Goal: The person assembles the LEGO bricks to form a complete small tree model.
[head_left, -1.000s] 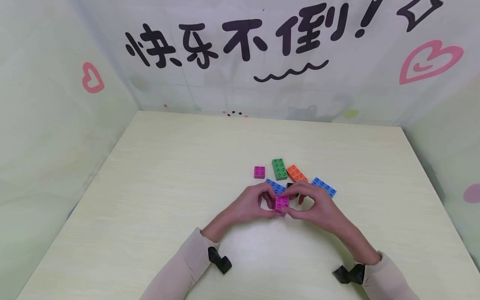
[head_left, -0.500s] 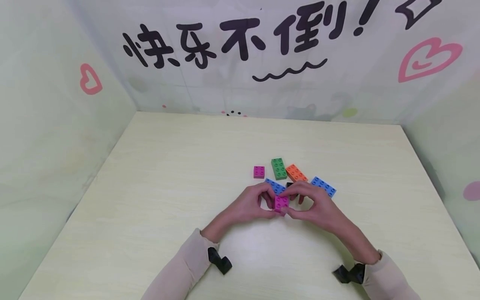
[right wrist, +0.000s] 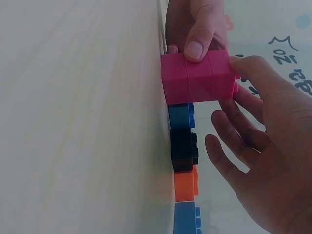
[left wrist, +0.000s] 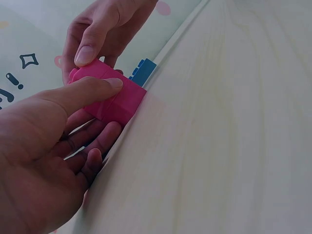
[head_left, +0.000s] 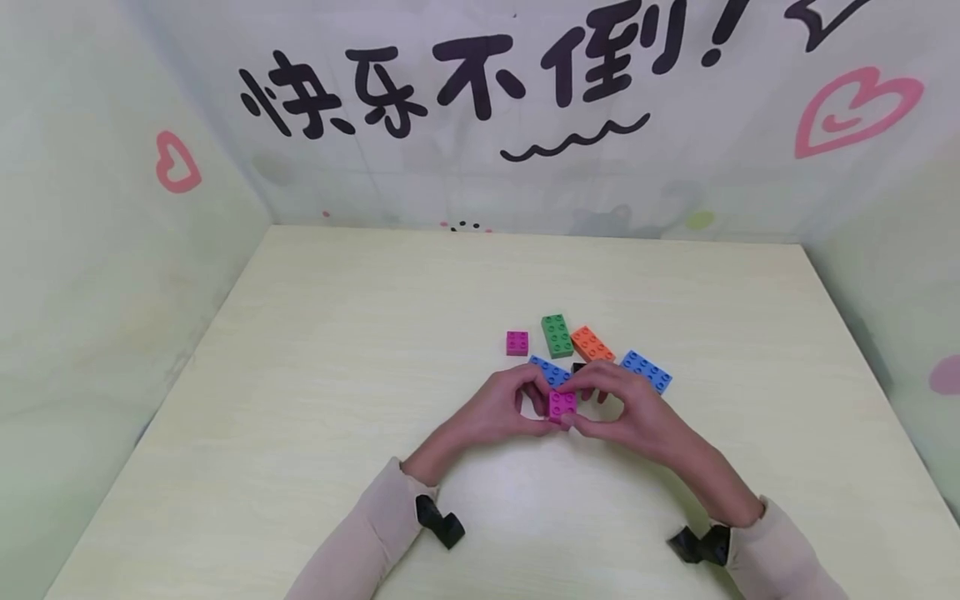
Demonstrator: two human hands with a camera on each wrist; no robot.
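Note:
A stack of three pink toy bricks [head_left: 562,405] stands upright on the table, its seams plain in the right wrist view. My left hand [head_left: 501,408] pinches the lower bricks, the thumb lying across their side in the left wrist view. At the top, my right hand [head_left: 637,412] pinches the uppermost brick between thumb and fingers. Just behind the stack lies a blue brick [head_left: 550,372]. Beside it a black brick [right wrist: 182,149] is mostly hidden by my right fingers in the head view.
An orange brick [head_left: 593,343], a green brick [head_left: 557,336] and a second blue brick [head_left: 646,371] lie behind my hands. A small magenta brick [head_left: 517,343] sits to their left. Printed cloth walls [head_left: 390,183] border the pale table [head_left: 337,333] at back and sides.
The head view has shifted slightly. Both hands keep the same hold on the pink bricks, and the loose bricks have not moved.

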